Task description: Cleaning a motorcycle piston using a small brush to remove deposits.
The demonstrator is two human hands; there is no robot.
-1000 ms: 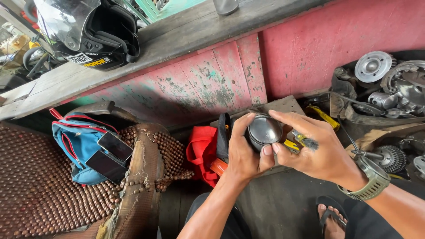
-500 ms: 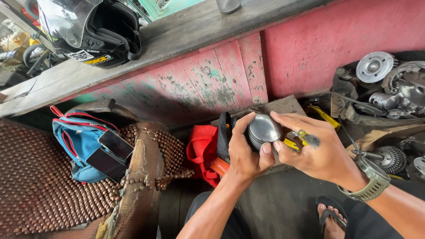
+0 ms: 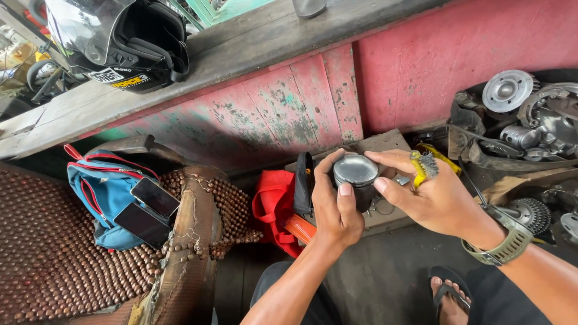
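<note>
My left hand (image 3: 334, 207) grips a round metal piston (image 3: 356, 177) with a dark grey top, thumb on its front edge. My right hand (image 3: 430, 195) touches the piston's right side with its fingertips and also holds a small yellow-handled wire brush (image 3: 423, 165) against the palm, bristles pointing up. A watch with an olive strap (image 3: 506, 241) is on my right wrist. Both hands are over a worn wooden block (image 3: 385, 144) at the foot of a red wall.
Metal engine parts and gears (image 3: 524, 120) are piled at the right. A red cloth (image 3: 274, 204) and an orange-handled tool (image 3: 301, 229) lie left of my hands. A blue bag (image 3: 99, 192) with two phones (image 3: 147, 210) rests on a beaded seat. A black helmet (image 3: 120, 42) sits on the ledge.
The piston has tilted a little so its top faces me more. My right hand has shifted, and the brush now shows above my fingers.
</note>
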